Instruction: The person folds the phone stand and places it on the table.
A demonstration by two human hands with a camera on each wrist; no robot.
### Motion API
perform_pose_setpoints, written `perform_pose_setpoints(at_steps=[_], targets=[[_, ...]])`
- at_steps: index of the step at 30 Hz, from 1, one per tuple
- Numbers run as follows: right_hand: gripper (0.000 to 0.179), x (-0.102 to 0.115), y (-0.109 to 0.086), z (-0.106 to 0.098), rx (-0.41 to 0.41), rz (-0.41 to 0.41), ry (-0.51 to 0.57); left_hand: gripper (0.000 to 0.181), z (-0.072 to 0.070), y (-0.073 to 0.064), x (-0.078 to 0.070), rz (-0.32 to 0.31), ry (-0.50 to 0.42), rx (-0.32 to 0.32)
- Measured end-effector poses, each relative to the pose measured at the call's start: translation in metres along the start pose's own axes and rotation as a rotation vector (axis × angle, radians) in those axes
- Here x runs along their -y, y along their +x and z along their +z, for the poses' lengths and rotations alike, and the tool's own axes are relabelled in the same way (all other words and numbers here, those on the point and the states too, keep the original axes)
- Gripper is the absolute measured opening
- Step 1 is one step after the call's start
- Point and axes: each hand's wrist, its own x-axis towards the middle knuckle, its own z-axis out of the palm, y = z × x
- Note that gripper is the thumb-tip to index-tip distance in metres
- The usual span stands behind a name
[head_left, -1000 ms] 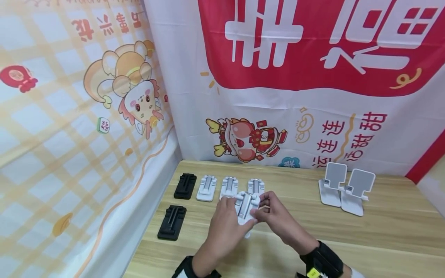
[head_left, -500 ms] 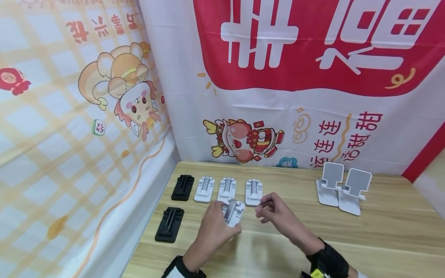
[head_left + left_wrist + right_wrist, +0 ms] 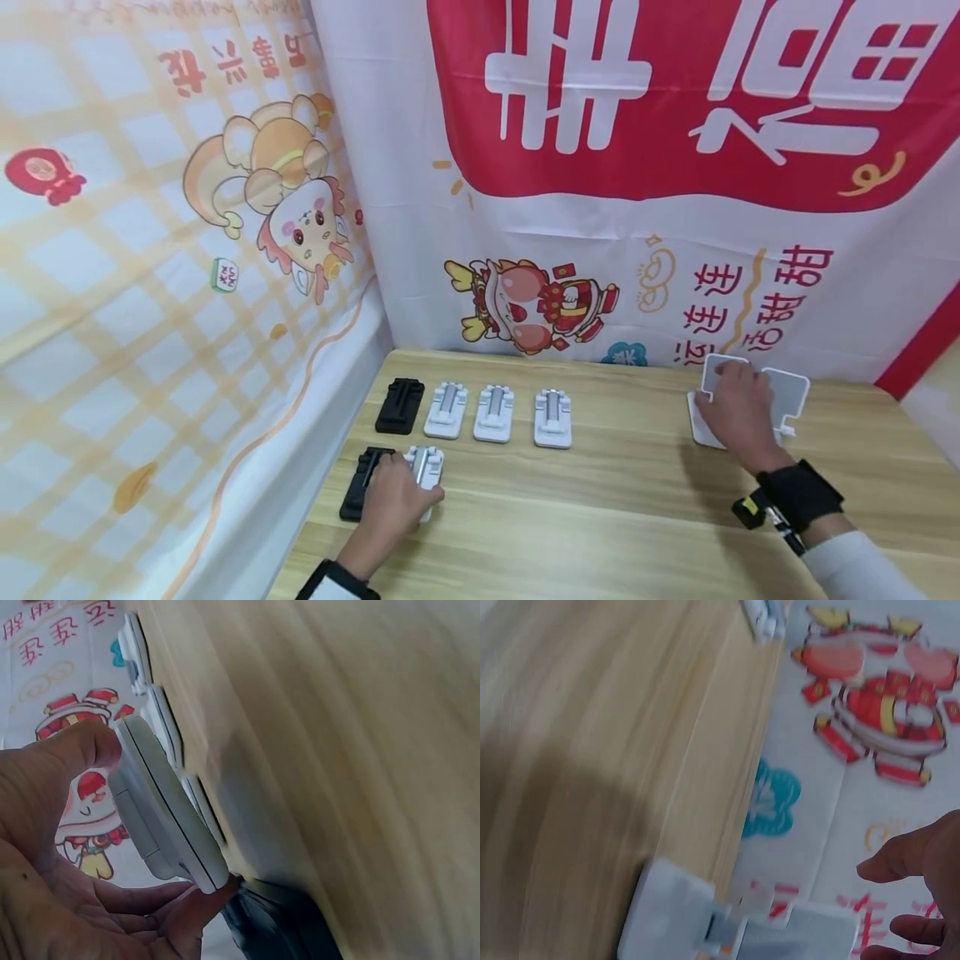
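Note:
My left hand (image 3: 393,500) grips a folded white phone stand (image 3: 426,468) by its edges, beside a folded black phone stand (image 3: 365,482). In the left wrist view, thumb and fingers hold that white stand (image 3: 165,814) tilted, with a gap showing between it and the tabletop; fingertips are near the black stand (image 3: 281,922). At the right, my right hand (image 3: 741,417) is over two unfolded white phone stands, hiding part of the left one (image 3: 702,427) and of the right one (image 3: 793,392). In the right wrist view its fingers are apart, close to an unfolded stand (image 3: 799,930), holding nothing.
Along the back of the wooden table (image 3: 585,525) lie a folded black stand (image 3: 400,406) and three folded white stands (image 3: 446,410), (image 3: 493,413), (image 3: 552,419) in a row. A printed cloth (image 3: 405,208) hangs behind; another cloth (image 3: 225,350) borders the left side.
The left hand has carried the folded white stand left, from the middle to beside the front black stand. The right hand has let go of it and moved right to the unfolded stands.

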Motion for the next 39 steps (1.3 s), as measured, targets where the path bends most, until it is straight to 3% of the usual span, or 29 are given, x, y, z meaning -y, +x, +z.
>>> perform_pose_setpoints(at_steps=[4,12,16,21,25,28,32,36,39], targets=[[0.049,-0.023,0.000,-0.004,-0.041,0.002,-0.076,0.089,0.002,0.002,0.006,-0.023,0.010,0.015],[0.056,-0.030,0.013,-0.013,0.051,0.043,-0.064,0.085,0.009,0.005,0.008,-0.012,0.036,0.010],[0.056,-0.033,0.028,-0.013,0.138,0.031,-0.063,0.086,0.014,0.006,0.009,0.008,0.056,0.001],[0.053,-0.048,0.046,-0.009,0.260,-0.069,-0.058,0.080,0.014,0.005,0.005,0.005,0.074,0.022],[0.041,-0.057,0.054,-0.002,0.366,-0.065,-0.050,0.071,0.013,0.004,-0.002,0.010,0.106,0.050],[0.032,-0.061,0.055,0.001,0.391,-0.056,-0.040,0.070,0.012,0.001,-0.006,0.057,0.151,0.037],[0.026,-0.054,0.055,-0.008,0.340,-0.087,-0.034,0.066,0.006,-0.003,-0.015,0.140,0.163,-0.018],[0.026,-0.030,0.055,-0.024,0.273,-0.172,-0.009,0.049,-0.005,-0.008,-0.036,0.218,0.060,-0.071],[0.026,0.000,0.052,-0.031,0.223,-0.215,0.060,0.038,-0.012,-0.016,-0.060,0.307,-0.048,-0.050]])
